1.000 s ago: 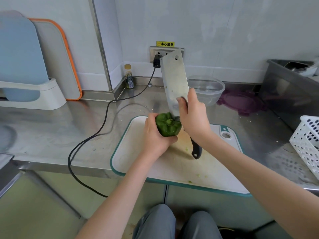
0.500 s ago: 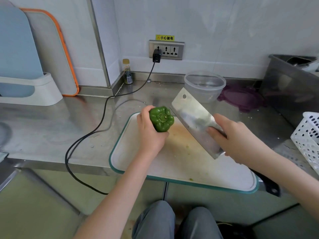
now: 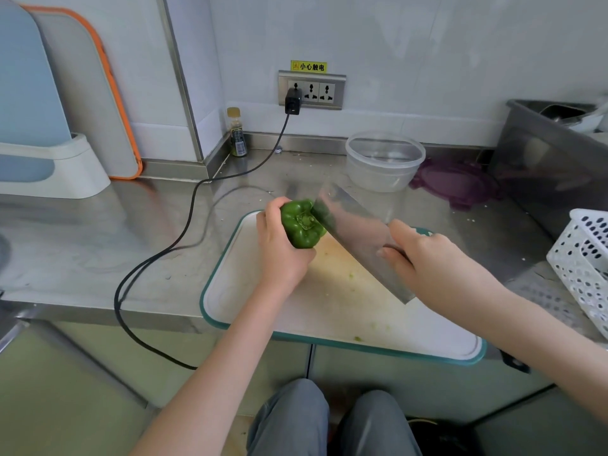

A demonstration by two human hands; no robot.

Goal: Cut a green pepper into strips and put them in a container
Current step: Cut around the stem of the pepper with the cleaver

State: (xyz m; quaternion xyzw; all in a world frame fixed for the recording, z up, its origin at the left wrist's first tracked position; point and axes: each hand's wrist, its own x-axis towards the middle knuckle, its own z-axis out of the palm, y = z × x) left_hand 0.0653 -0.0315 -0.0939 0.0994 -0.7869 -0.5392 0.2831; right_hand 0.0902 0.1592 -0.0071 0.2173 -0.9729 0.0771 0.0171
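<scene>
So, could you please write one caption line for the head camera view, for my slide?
Left hand holds green pepper over cutting board; right hand brings cleaver to it.

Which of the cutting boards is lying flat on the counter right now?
The white cutting board with the teal rim, under both hands. The blue board and the orange-edged board stand upright by the wall at the left.

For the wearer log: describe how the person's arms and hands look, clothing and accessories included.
Both forearms are bare in the head view, with no sleeve in sight. The left hand and right hand wear no gloves; no rings, watch or bracelet show on them or the wrists. Nails look short and unpainted. Grey trousers cover the knees below.
</scene>
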